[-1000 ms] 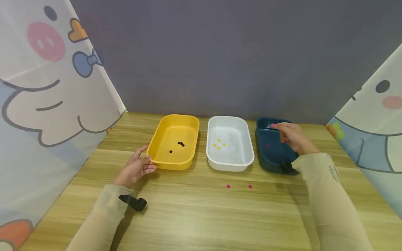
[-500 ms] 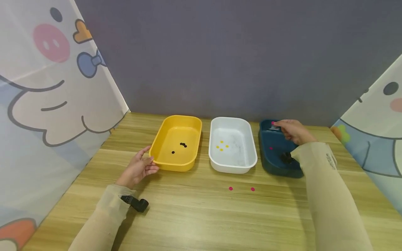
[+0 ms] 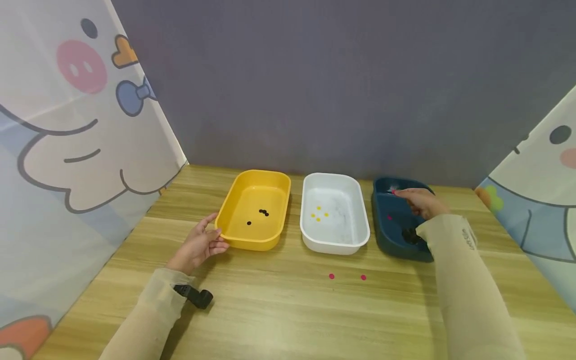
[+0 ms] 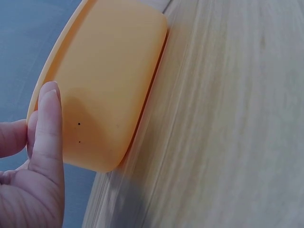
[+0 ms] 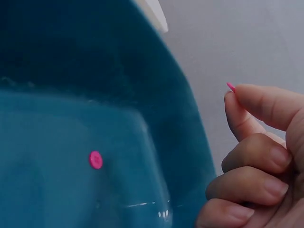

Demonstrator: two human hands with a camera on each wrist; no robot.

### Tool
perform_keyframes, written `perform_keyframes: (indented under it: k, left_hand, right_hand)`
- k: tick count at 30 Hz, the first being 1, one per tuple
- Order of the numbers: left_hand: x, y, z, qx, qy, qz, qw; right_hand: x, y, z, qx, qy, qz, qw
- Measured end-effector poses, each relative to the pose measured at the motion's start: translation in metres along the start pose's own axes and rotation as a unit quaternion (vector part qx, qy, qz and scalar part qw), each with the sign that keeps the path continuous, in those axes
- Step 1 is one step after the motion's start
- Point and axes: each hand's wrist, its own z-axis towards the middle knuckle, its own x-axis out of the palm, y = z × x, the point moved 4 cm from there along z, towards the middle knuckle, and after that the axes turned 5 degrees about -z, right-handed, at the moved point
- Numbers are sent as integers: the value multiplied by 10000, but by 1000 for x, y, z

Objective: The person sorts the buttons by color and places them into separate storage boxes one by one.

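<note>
Between thumb and index finger my right hand pinches a pink button, held above the dark blue tray. Another pink button, with small holes, lies on that tray's floor. My left hand grips the near left corner of the yellow tray, thumb at the rim and fingers along the outer wall. Several black buttons lie in the yellow tray. In the middle, the white tray bears several yellow buttons.
Two pink buttons lie on the wooden table: a left one and a right one, both in front of the white tray. A grey wall stands behind the trays, with printed cartoon panels at both sides.
The right hand has come slightly down and nearer over the blue tray, still pinching the pink button. The left hand stays at the yellow tray. The whole head view has shifted a little.
</note>
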Motion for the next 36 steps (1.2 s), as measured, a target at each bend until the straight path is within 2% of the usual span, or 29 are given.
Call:
perform_keyframes:
  k: [8, 17, 28, 36]
  left_hand:
    - [1, 4, -2, -3, 8, 78, 10000]
    - [2, 3, -2, -13, -59, 148, 9999]
    - [4, 0, -2, -1, -106, 137, 9999]
    - [2, 2, -2, 30, -96, 112, 9999]
  right_hand:
    - [3, -18, 3, 215, 89, -120, 9997]
    - [2, -38, 6, 567, 127, -949, 9938]
    - [7, -36, 10, 573, 175, -1545, 9862]
    - [6, -38, 14, 697, 107, -1645, 9838]
